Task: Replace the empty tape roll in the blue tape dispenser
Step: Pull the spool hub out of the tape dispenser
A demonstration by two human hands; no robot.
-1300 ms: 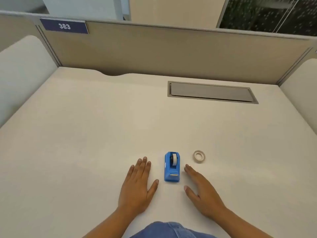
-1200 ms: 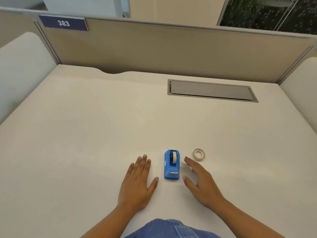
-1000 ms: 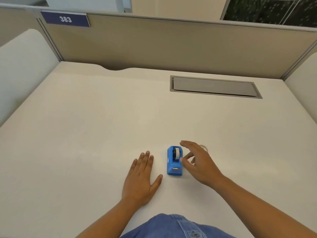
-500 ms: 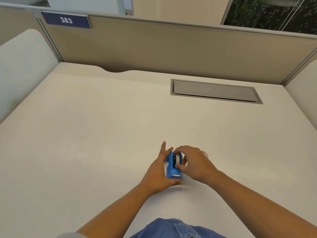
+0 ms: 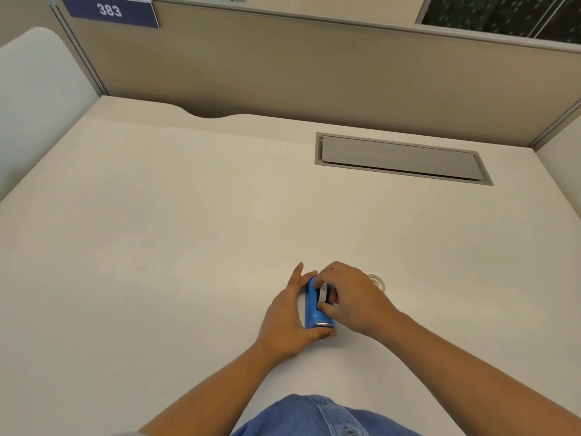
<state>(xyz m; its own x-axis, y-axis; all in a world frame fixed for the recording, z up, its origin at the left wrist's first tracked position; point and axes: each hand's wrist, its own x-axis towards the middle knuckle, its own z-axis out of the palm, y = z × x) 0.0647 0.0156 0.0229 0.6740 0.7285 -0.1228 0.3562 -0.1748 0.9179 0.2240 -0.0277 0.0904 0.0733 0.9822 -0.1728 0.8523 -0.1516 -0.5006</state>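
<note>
The blue tape dispenser point(image 5: 313, 313) stands on the desk near the front, its metal cutter toward me. My left hand point(image 5: 287, 319) wraps its left side and front corner, holding it down. My right hand point(image 5: 349, 294) reaches over from the right, thumb and fingers pinching the pale roll point(image 5: 323, 294) seated in the dispenser's slot. A second tape roll point(image 5: 379, 281) lies flat on the desk just beyond my right hand, mostly hidden by it.
A grey cable hatch point(image 5: 402, 158) is set into the desk at the back right. Beige partition walls point(image 5: 298, 70) enclose the desk on the far side and both sides. A sign reading 383 point(image 5: 110, 11) is at the top left.
Both hands left the desk surface and closed in on the dispenser. The left hand now grips its side; the right hand's fingers have closed around the roll in it.
</note>
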